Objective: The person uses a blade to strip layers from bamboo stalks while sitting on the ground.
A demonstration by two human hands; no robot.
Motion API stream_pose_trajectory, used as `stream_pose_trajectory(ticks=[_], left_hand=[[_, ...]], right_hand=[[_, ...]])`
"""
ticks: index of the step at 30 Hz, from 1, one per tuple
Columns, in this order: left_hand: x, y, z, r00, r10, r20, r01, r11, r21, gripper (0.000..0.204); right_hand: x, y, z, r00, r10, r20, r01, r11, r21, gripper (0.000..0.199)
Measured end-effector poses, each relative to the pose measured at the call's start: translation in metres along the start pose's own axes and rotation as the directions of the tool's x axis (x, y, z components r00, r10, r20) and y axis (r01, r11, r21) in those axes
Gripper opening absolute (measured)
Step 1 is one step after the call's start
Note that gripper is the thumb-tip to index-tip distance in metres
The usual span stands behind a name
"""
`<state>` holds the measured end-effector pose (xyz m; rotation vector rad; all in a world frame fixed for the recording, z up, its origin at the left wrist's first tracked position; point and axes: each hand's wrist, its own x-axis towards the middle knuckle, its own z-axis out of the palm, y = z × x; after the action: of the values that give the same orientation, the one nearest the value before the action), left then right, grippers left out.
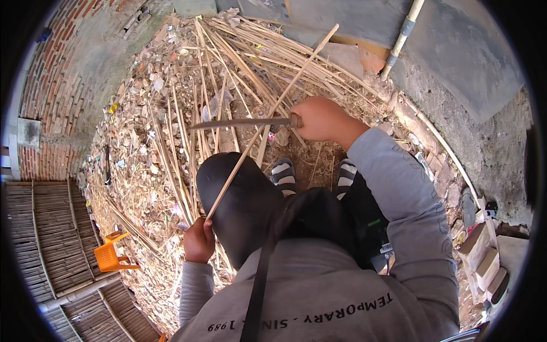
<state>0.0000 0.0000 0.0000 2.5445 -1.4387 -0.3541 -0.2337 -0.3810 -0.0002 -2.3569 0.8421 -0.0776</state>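
Observation:
My left hand (199, 240) is closed around the near end of a long, thin bamboo strip (234, 175). The strip slants up and away to the right, passing over my dark-trousered left knee. In my right hand (323, 118) is the handle of a machete (239, 123), its brown, worn blade pointing left. Blade and strip cross just left of my right hand; whether they touch, I cannot tell. Beyond my hands, a fan of cut bamboo strips (245, 71) lies on the ground.
Dry shavings and rubble (142, 148) cover the ground. At left are an orange plastic chair (111, 253), bamboo slat panels (54, 233) and a brick wall (54, 91). A pale pole (403, 39) leans at the upper right, near a grey wall (484, 148). My sandalled feet (283, 175) rest below the blade.

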Motion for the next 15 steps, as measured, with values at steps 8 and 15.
stream_pose_trajectory(ticks=[8, 15], left_hand=[[0.006, 0.006, 0.001, 0.999, 0.036, -0.031, -0.034, 0.998, 0.049, 0.034], [-0.016, -0.019, 0.008, 0.996, 0.061, -0.061, -0.066, 0.994, -0.082, 0.039]], right_hand=[[0.011, 0.089, -0.006, 0.961, 0.124, -0.246, -0.116, 0.992, 0.047, 0.024], [0.008, 0.009, -0.002, 0.996, -0.086, -0.019, 0.085, 0.993, -0.081, 0.027]])
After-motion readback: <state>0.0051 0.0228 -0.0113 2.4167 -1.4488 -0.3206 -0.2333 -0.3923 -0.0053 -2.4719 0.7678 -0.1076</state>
